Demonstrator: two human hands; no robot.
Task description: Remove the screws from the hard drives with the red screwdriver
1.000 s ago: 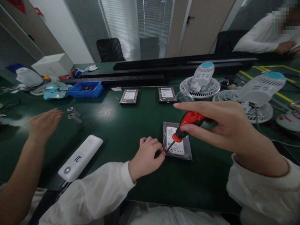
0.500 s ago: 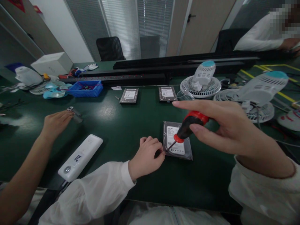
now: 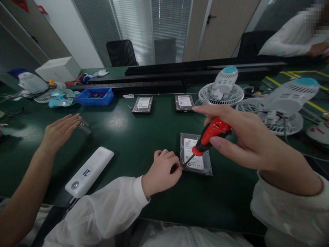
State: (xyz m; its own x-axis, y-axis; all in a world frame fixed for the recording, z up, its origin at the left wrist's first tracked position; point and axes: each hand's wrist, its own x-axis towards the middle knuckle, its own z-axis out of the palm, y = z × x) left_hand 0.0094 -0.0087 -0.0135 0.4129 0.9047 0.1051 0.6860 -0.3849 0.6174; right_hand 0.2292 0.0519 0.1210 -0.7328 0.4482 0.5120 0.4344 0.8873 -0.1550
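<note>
A hard drive [image 3: 197, 161] with a white label lies on the green table in front of me. My right hand [image 3: 239, 137] grips a red and black screwdriver [image 3: 209, 135] between thumb and fingers, forefinger stretched along the top. Its shaft slants down to the drive's near left corner. My left hand [image 3: 164, 169] is closed at that same corner, thumb and forefinger pinched by the screwdriver tip. Whatever sits between those fingertips is hidden.
Two more hard drives, one left [image 3: 143, 104] and one right [image 3: 184, 103], lie farther back. A white power bank [image 3: 89, 171] is left of my forearm. Another person's hand [image 3: 60, 132] rests by grey metal cylinders [image 3: 84, 127]. Fan parts [image 3: 285, 99] stand right; a blue tray [image 3: 95, 97] sits left.
The screwdriver handle has turned in my right hand, showing more red on top. My left hand stays at the drive's corner. The other person's hand at left has flattened over the cylinders.
</note>
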